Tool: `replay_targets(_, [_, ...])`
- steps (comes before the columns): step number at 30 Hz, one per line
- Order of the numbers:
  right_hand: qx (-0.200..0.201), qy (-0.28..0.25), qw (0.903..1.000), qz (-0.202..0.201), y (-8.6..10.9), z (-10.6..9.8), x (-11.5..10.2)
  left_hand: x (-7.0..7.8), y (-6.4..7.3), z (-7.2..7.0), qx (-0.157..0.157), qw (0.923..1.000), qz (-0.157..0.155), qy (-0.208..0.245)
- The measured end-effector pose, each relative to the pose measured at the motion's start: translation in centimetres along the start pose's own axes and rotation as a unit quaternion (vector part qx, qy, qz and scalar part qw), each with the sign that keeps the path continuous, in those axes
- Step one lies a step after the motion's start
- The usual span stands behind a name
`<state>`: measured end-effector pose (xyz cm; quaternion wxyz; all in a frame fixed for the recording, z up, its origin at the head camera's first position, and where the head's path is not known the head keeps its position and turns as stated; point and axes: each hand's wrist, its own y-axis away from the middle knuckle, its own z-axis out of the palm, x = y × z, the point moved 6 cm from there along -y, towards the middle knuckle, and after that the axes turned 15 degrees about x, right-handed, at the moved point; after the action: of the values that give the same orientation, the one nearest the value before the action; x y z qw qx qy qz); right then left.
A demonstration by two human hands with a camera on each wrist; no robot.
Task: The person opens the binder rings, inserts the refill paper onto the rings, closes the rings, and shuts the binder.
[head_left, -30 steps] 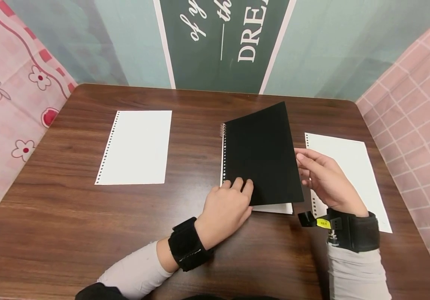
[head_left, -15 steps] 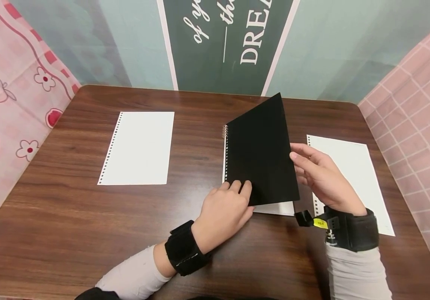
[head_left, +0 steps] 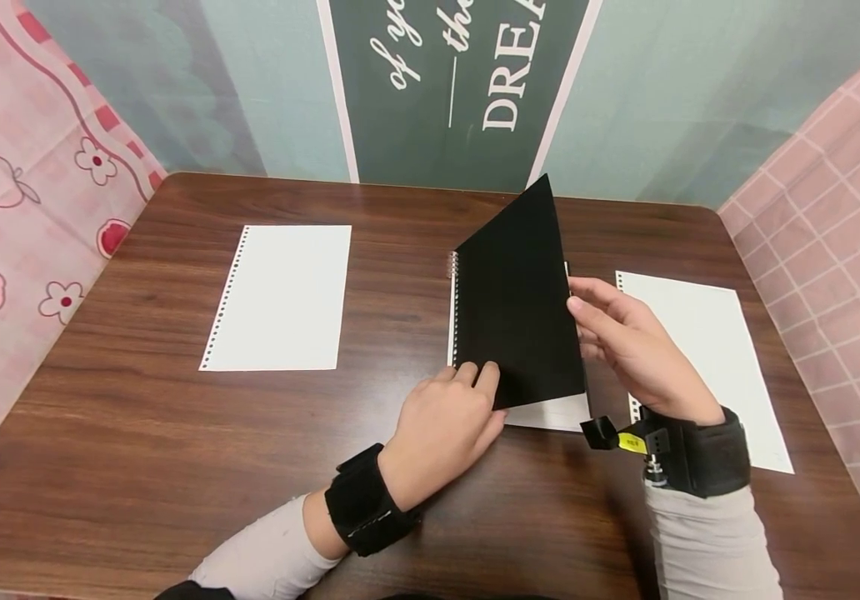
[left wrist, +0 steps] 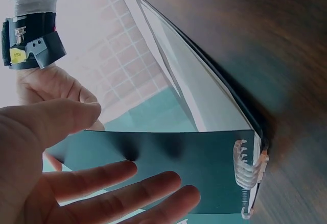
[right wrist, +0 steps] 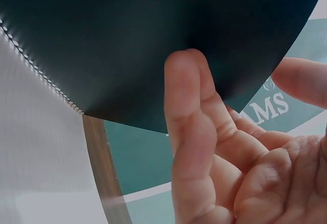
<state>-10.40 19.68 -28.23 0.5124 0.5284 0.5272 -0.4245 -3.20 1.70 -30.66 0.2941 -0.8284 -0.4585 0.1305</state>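
A ring-bound notebook with a black cover [head_left: 516, 308] lies right of centre on the table. Its cover is partly raised on the right, tilted up from the binding, and white pages [head_left: 550, 414] show underneath. My left hand [head_left: 445, 429] rests its fingers on the cover's lower left; the left wrist view shows those fingers spread and fairly straight. My right hand [head_left: 628, 342] holds the cover's free edge, thumb at the edge and fingers behind. In the right wrist view its fingers [right wrist: 186, 96] touch the cover's underside. Clear binding rings [left wrist: 245, 168] appear in the left wrist view.
A punched white sheet [head_left: 280, 298] lies on the left of the wooden table [head_left: 137, 450]. Another punched sheet [head_left: 707, 358] lies on the right, partly behind my right hand. Printed cloth hangs around the back and sides.
The cover's free edge has risen and tilted leftward toward the binding, my right hand moving left along with it. My left hand has stayed nearly in place on the cover.
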Motion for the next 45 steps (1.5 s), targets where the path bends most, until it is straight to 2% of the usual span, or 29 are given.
replay_targets(8, [0.006, 0.012, 0.9999, 0.008, -0.1, 0.6, -0.3, -0.1, 0.0, -0.4, 0.023, 0.9997, -0.008, 0.004])
replay_targets(14, [-0.006, 0.049, 0.9987, -0.012, -0.1, 1.6, -1.1, -0.2, -0.1, -0.8, 0.04, 0.9992, -0.009, 0.004])
replay_targets(22, [-0.008, 0.102, 0.9943, -0.032, -0.2, 2.8, -1.9, -0.5, -0.1, -1.2, 0.054, 0.9982, -0.007, -0.023])
replay_targets(29, [-0.013, 0.118, 0.9927, -0.02, -0.1, 3.7, -1.9, -0.6, -0.1, -1.4, 0.059, 0.9979, -0.015, -0.023])
replay_targets(39, [-0.042, 0.17, 0.9838, -0.039, -0.4, 5.0, -1.4, -1.1, 0.0, -1.9, 0.093, 0.9952, -0.026, -0.016])
replay_targets(45, [-0.066, 0.169, 0.9821, -0.051, -0.6, 5.9, -1.0, -1.5, -0.3, -2.6, 0.121, 0.9923, -0.027, 0.0])
